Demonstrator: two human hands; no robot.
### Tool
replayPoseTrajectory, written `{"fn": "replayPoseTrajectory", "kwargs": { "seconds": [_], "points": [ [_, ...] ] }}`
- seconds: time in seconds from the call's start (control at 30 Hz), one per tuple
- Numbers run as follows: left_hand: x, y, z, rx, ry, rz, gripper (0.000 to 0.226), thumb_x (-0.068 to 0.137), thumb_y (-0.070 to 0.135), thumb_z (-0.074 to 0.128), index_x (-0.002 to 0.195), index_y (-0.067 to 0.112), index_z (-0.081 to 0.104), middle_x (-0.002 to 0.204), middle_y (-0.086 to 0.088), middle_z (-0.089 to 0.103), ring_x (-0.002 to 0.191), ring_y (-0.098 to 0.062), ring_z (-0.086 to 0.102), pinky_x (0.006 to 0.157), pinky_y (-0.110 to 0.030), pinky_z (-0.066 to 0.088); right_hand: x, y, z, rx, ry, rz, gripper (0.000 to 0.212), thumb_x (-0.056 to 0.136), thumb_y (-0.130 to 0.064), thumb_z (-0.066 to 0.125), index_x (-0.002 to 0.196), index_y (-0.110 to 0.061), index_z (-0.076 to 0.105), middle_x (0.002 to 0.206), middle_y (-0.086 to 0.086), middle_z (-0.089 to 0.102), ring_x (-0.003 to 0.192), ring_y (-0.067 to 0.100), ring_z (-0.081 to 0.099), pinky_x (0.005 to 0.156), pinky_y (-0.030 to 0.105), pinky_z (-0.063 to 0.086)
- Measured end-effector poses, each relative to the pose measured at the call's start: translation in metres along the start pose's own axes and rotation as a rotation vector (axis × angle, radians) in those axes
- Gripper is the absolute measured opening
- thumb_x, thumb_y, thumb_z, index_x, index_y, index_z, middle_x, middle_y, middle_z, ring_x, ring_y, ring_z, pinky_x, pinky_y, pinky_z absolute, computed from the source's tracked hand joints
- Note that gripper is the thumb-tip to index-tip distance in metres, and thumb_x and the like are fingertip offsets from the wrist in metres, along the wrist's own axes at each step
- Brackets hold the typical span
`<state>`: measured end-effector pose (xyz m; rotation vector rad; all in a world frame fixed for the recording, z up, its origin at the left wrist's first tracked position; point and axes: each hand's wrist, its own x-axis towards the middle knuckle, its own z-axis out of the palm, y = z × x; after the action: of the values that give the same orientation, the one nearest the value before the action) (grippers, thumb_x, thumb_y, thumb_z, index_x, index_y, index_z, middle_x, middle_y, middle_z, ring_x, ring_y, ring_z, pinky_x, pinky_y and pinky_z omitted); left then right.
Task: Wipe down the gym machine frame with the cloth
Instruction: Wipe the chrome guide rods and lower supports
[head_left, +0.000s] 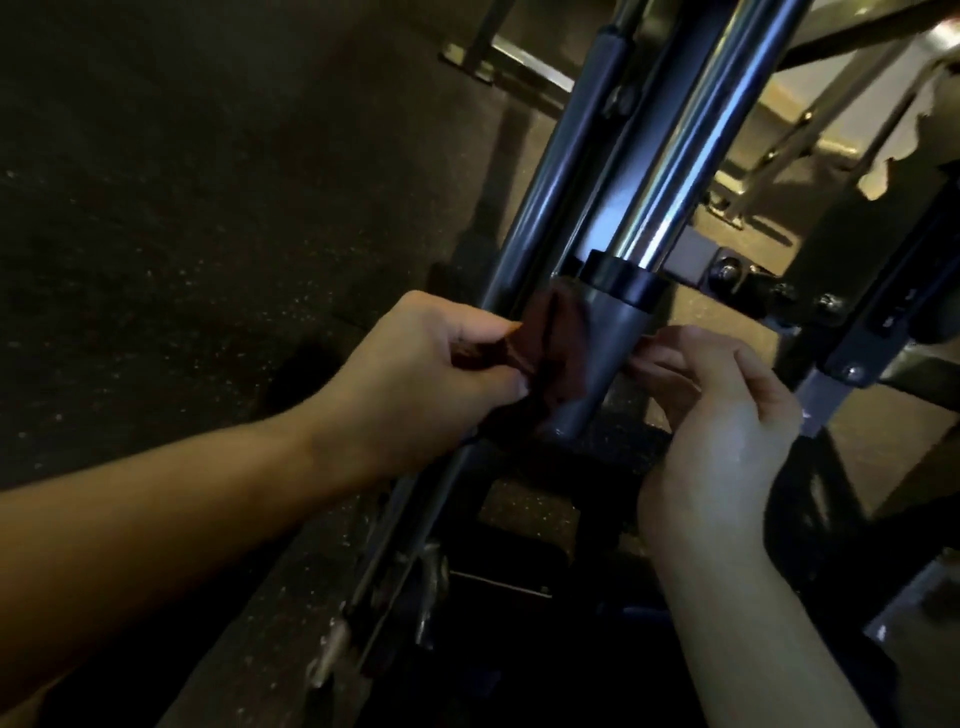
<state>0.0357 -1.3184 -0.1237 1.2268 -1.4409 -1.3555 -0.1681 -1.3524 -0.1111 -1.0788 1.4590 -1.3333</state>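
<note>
Dark speckled rubber flooring (171, 249) fills the left half of the frame, dim and almost black toward the upper left. Warmer light falls on a pale tan stretch of floor (769, 98) at upper right, where the slanting metal bars (810, 135) of another piece of equipment cast hard shadows. At top centre, a metal stand's foot plate (465, 62) rests on the floor.
</note>
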Motion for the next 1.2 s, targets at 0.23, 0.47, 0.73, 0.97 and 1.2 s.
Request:
{"fn": "replayPoseTrajectory", "kwargs": {
  "seconds": [0.23,0.47,0.73,0.97,1.2],
  "points": [
    [-0.014,0.013,0.042,0.153,0.286,-0.090,0.020,0.092,0.014,0.072,0.096,0.034,0.075,0.088,0.013,0.076,0.084,0.001,0.072,0.071,-0.023,0.058,0.001,0.000,-0.017,0.033,-0.253,0.077,0.032,0.106,-0.007,0.046,0.078,-0.013,0.062,0.084,0.000,0.065,0.085,0.010,0.063,0.086,0.019,0.054],
    [-0.025,0.031,0.070,-0.027,0.367,-0.193,0.017,0.092,0.016,0.064,0.101,0.020,0.077,0.091,-0.003,0.078,0.080,-0.015,0.074,0.068,-0.033,0.058,-0.035,0.017,-0.021,0.186,-0.106,-0.129,0.016,0.097,-0.016,0.065,0.107,-0.006,0.072,0.111,0.009,0.074,0.111,0.022,0.070,0.104,0.048,0.052],
    [-0.037,-0.005,0.098,0.192,0.570,0.012,0.034,0.093,0.035,0.070,0.118,0.054,0.057,0.113,0.030,0.061,0.109,0.013,0.057,0.092,-0.014,0.051,-0.041,0.024,-0.018,0.217,-0.070,-0.126,0.020,0.097,-0.013,0.062,0.114,-0.004,0.070,0.112,0.004,0.075,0.111,0.018,0.070,0.106,0.047,0.051],
    [-0.045,-0.019,0.099,0.190,0.531,-0.008,0.030,0.095,0.038,0.065,0.117,0.056,0.055,0.116,0.030,0.059,0.112,0.013,0.055,0.095,-0.022,0.054,-0.041,0.030,-0.016,0.246,-0.069,-0.154,0.031,0.089,-0.024,0.066,0.112,-0.003,0.069,0.115,0.010,0.074,0.114,0.025,0.070,0.106,0.053,0.050],
    [-0.024,0.005,0.093,0.329,0.594,0.087,0.035,0.097,0.037,0.064,0.130,0.046,0.056,0.122,0.028,0.058,0.122,0.009,0.051,0.104,-0.021,0.045,-0.040,0.030,-0.022,0.219,-0.149,-0.145,0.032,0.091,-0.019,0.065,0.116,-0.001,0.068,0.117,0.005,0.073,0.115,0.020,0.069,0.105,0.046,0.052]
  ]
}}
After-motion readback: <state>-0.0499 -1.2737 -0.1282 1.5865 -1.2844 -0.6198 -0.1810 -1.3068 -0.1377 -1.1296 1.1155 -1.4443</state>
